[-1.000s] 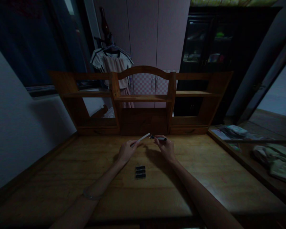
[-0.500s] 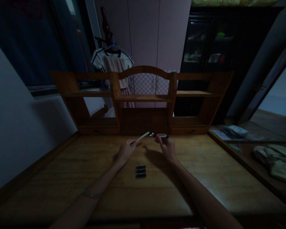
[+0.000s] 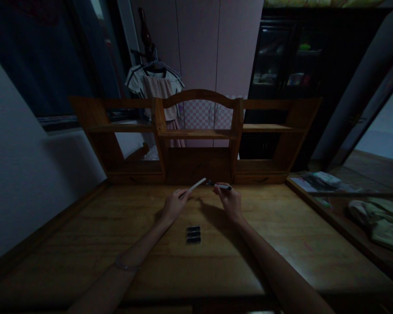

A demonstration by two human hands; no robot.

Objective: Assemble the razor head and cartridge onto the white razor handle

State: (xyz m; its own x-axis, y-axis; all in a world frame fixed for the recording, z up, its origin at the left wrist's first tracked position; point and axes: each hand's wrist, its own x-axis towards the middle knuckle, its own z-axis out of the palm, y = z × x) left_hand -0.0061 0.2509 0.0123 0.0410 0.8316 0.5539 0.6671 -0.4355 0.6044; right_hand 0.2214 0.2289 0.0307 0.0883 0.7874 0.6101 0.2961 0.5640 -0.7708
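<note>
Above the desk's far middle, my left hand (image 3: 174, 205) is closed round a slim white stick (image 3: 197, 184), whose free end points up and to the right. My right hand (image 3: 229, 201) pinches a thin pen-like stick (image 3: 223, 187), dark with a pale side. A small shiny metal tip (image 3: 209, 182) extends from its left end. This tip and the white stick's end are close together but appear apart. Nearer to me, a small flat pack with dark bars (image 3: 193, 234) lies on the desk between my forearms; what it contains is too dim to tell.
The wooden desk (image 3: 118, 244) has a raised shelf unit (image 3: 196, 134) along its back edge. Right of the desk's raised side edge lie papers (image 3: 317, 181) and a pale green cloth item (image 3: 381, 220). Clothes (image 3: 157, 87) hang behind. The room is dim.
The pen-like stick in my right hand now shows more of its pale side, and its metal tip glints less. Both hands stay almost in place.
</note>
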